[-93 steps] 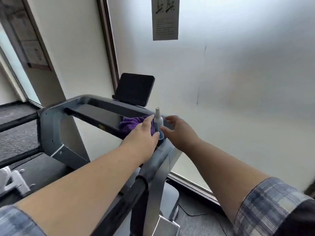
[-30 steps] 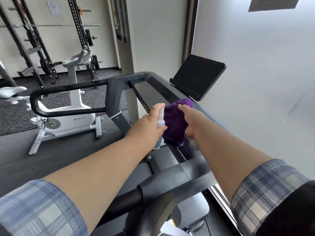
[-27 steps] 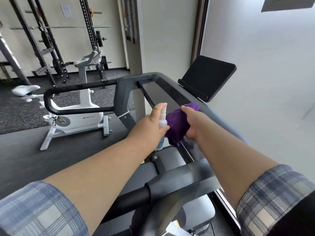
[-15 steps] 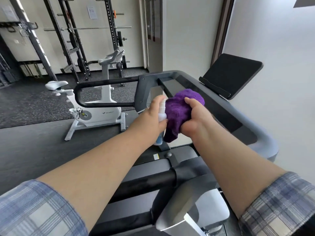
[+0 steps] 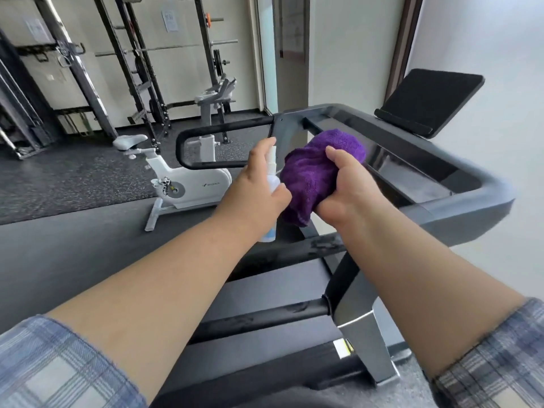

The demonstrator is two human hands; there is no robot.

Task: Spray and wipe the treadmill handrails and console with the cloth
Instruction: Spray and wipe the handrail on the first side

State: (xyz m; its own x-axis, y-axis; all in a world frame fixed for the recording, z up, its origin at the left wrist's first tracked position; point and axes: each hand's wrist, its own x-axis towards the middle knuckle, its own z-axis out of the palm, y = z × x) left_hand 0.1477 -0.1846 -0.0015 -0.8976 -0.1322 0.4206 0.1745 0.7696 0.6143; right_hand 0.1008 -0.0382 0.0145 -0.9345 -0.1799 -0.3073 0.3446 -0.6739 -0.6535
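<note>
A: A gym floor is seen beneath the treadmill; what is held?

B: A spray bottle (image 5: 272, 184) is gripped by the left hand (image 5: 253, 189), the bunched cloth (image 5: 315, 172) by the right hand (image 5: 347, 189), lifted off the console (image 5: 412, 160) since a moment ago. Spraying seems next; an exercise bike (image 5: 182, 178) stands beyond

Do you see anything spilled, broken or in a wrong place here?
Nothing stands out. The left hand holds the spray bottle upright, the right hand grips the bunched purple cloth above the treadmill console. No spill or damage shows.
</note>
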